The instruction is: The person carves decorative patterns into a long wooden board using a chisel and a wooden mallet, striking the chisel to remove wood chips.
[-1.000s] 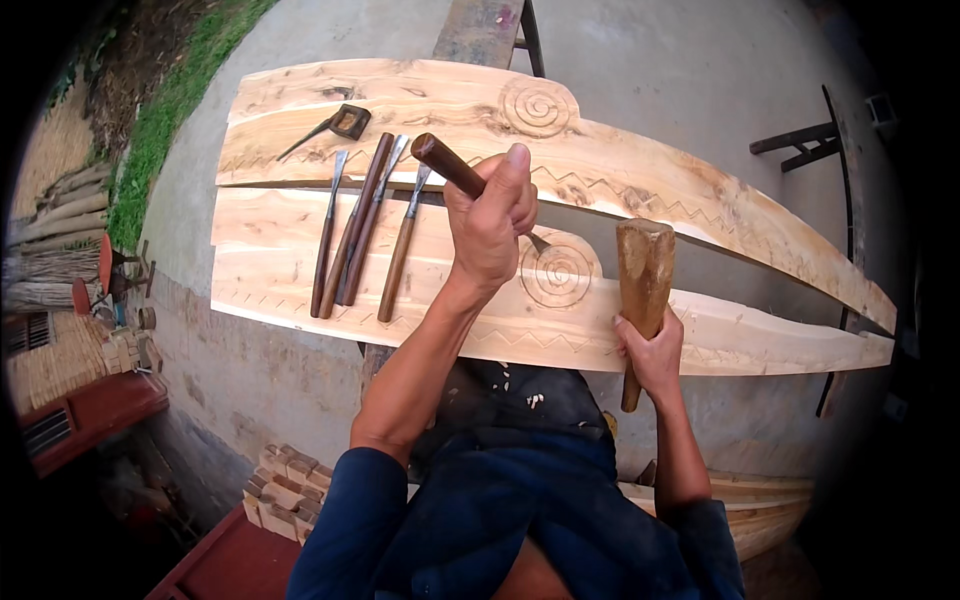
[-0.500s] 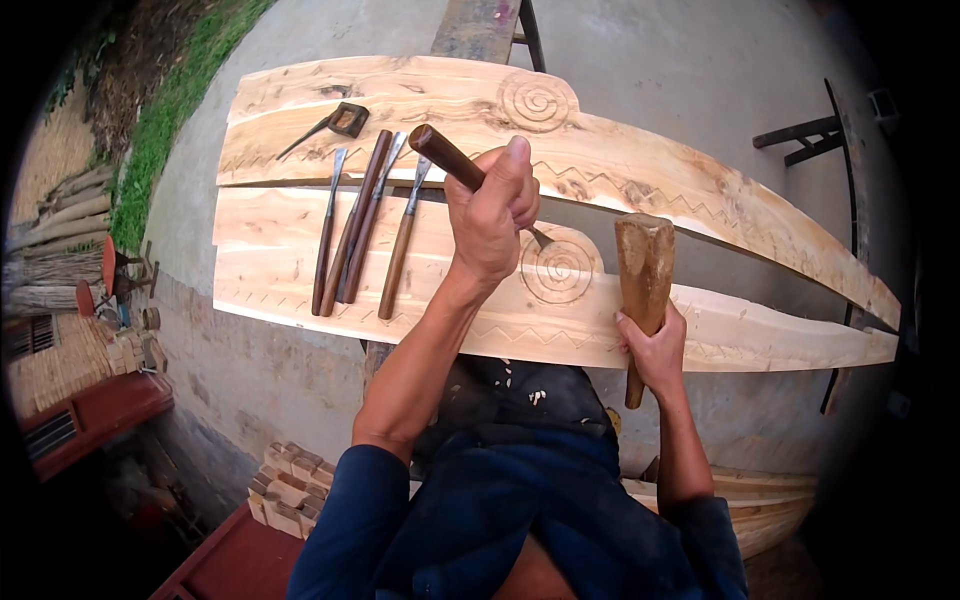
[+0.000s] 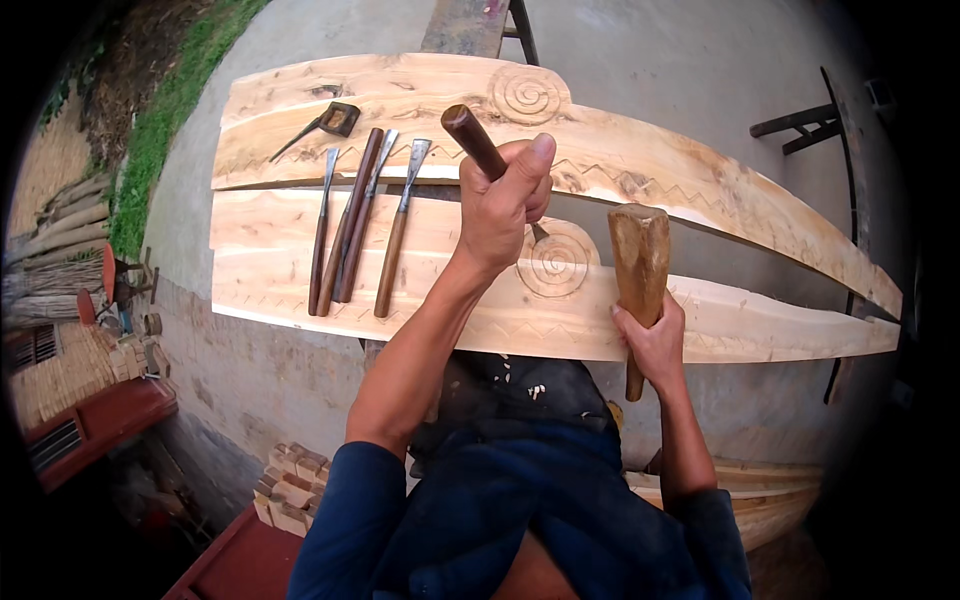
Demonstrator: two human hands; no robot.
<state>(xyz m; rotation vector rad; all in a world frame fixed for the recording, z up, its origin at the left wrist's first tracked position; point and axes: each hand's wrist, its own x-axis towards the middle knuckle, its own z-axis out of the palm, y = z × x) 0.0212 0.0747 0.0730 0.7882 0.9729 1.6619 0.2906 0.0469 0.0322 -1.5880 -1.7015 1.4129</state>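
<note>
My left hand [image 3: 500, 210] is closed around a chisel [image 3: 474, 138] with a dark wooden handle. Its metal tip meets the spiral [image 3: 556, 262] cut into the nearer wooden board [image 3: 450, 300]. In my right hand [image 3: 655, 340] is a wooden mallet [image 3: 640, 255], held head up over that board, right of the spiral. Left of my left hand, several more chisels [image 3: 393, 250] lie across the boards, blades pointing away from me. Another spiral [image 3: 528, 95] marks the farther board [image 3: 420, 85], and zigzag lines run along both boards. My fingers hide the middle of the chisel.
A small dark ink-pot-like tool [image 3: 340, 120] with a thin stick rests on the farther board. Supports [image 3: 465, 30] stand beneath the boards. Stacked wood blocks [image 3: 292, 485] sit at lower left; wood chips [image 3: 537, 391] dot my dark lap.
The chisel handle has swung right and become more upright, and my left hand has shifted slightly right. The mallet has moved a little left and away from me.
</note>
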